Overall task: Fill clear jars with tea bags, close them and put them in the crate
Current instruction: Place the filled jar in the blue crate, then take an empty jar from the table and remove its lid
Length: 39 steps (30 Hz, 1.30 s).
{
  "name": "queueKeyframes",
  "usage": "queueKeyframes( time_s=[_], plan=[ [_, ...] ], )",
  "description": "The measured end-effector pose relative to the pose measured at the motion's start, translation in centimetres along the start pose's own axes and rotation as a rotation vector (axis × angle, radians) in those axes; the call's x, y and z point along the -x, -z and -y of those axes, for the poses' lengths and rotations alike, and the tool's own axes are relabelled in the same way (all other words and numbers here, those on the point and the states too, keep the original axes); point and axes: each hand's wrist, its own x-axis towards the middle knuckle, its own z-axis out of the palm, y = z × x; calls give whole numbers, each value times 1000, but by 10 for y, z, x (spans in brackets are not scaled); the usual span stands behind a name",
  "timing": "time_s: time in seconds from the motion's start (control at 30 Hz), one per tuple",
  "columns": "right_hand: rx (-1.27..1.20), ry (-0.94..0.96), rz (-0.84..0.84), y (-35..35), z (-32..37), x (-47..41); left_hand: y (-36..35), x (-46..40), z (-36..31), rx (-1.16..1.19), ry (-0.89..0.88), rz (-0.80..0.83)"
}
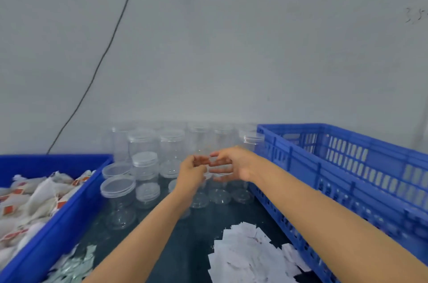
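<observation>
head view: both arms reach forward over the dark table (185, 248) into the cluster of clear jars (143, 143) standing against the wall. left hand (192, 170) and right hand (234, 163) meet over one clear jar (218, 190) in the middle of the cluster, fingers curled toward each other around its top. it looks as if both hands grip that jar or its lid, probably to lift it out or unscrew it, but the plastic is see-through and the frame is soft, so i cannot tell exactly what each finger holds.

several jars look capped, with lids (144, 158) on; one near the front left, the open jar (117, 186), shows a bare rim. all the jars i can see look empty, so filling seems not yet begun for them.

to the left a blue bin (69, 213) holds a heap of white tea bags (34, 197) with red tags, close by for easy scooping. to the right stands the blue crate (347, 167), slatted walls, just beside the jars; its inside is mostly hidden. loose paper slips (250, 255) lie on the near table, and some shiny wrappers (74, 266) beside the bin.
</observation>
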Motion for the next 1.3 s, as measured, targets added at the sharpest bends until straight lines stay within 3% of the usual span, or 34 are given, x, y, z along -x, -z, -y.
queueKeyframes(
  time_s=[0.23, 0.5, 0.9, 1.13, 1.3],
  plan=[
    [-134, 24, -49, -64, -3, -52, 70, -25, 1, -77, -105, -296],
    [-182, 185, -289, -89, -12, -121, 60, -51, 12, -235, -40, -49],
    [-52, 214, -140, -98, -24, -154, 51, -72, 39, -262, 30, -44],
    [-82, 319, -209, -85, -18, -116, 39, -52, 27, -220, -113, 33],
    [-51, 378, -184, -64, -33, -63, 42, -18, 32, -207, -259, -18]
  ],
)
